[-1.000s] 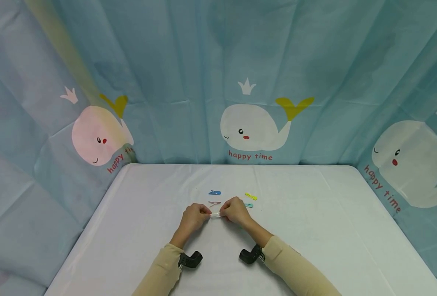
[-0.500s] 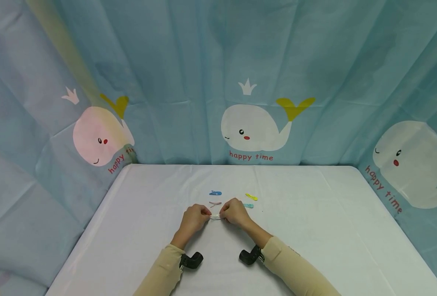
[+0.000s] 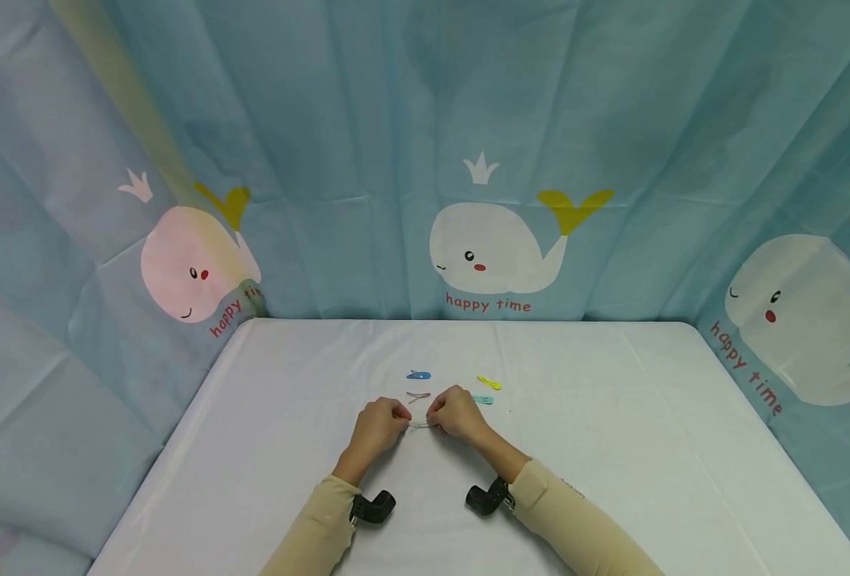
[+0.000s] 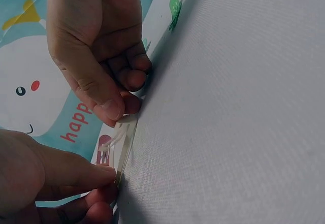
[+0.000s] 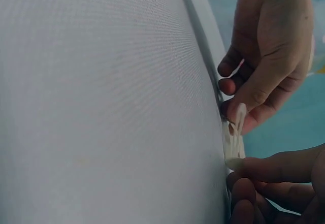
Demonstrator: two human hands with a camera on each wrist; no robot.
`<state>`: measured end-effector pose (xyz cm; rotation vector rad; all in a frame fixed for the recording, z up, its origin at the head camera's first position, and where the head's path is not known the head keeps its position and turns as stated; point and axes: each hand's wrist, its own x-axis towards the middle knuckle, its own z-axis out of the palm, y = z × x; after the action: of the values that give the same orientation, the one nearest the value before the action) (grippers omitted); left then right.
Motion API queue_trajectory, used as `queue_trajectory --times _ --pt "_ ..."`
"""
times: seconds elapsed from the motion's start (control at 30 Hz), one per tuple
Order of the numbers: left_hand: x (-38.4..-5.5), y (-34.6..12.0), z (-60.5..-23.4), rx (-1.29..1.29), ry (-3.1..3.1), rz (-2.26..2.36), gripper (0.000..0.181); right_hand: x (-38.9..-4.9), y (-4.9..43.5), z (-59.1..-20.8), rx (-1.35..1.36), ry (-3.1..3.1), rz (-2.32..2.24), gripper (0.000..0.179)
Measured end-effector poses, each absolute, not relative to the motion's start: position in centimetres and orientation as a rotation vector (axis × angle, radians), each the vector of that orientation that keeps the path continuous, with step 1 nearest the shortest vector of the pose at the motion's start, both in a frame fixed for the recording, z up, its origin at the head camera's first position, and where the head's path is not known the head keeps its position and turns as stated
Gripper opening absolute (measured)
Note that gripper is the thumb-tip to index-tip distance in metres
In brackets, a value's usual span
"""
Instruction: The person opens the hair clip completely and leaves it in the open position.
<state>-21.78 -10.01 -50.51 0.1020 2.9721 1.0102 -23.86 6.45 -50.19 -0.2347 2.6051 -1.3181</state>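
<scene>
Both hands pinch a cream-white snap hair clip point(image 3: 420, 425) low over the white table, one at each end. My left hand point(image 3: 379, 424) has its thumb and fingertip on the left end. The right end is between the thumb and finger of my right hand point(image 3: 455, 412). In the right wrist view the clip point(image 5: 236, 138) shows slim strips standing apart from each other. The left wrist view also shows the clip point(image 4: 123, 136) between both sets of fingertips, its ends partly covered.
Beyond the hands lie a blue clip point(image 3: 418, 375), a brownish-pink clip point(image 3: 417, 395), a yellow clip point(image 3: 488, 382) and a teal clip point(image 3: 483, 400). A green clip point(image 4: 174, 11) shows in the left wrist view. A blue whale-print curtain point(image 3: 381, 200) hangs behind the table point(image 3: 648, 416).
The cream clip has turned between the fingers: its broad pale face showed before, and now only thin lines show in the head view. Both hands stay nearly in place.
</scene>
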Motion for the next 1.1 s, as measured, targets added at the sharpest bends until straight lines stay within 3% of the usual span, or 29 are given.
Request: queue_trajectory --times 0.6,1.1 --pt "-23.6 -8.6 -48.9 0.262 2.985 1.115 0.009 -25.2 11.2 -48.5 -0.126 2.609 -1.431 0.009" --pt "-27.0 -3.1 -48.5 0.272 2.862 1.187 0.008 -27.2 15.8 -47.6 0.093 2.672 -1.416 0.015"
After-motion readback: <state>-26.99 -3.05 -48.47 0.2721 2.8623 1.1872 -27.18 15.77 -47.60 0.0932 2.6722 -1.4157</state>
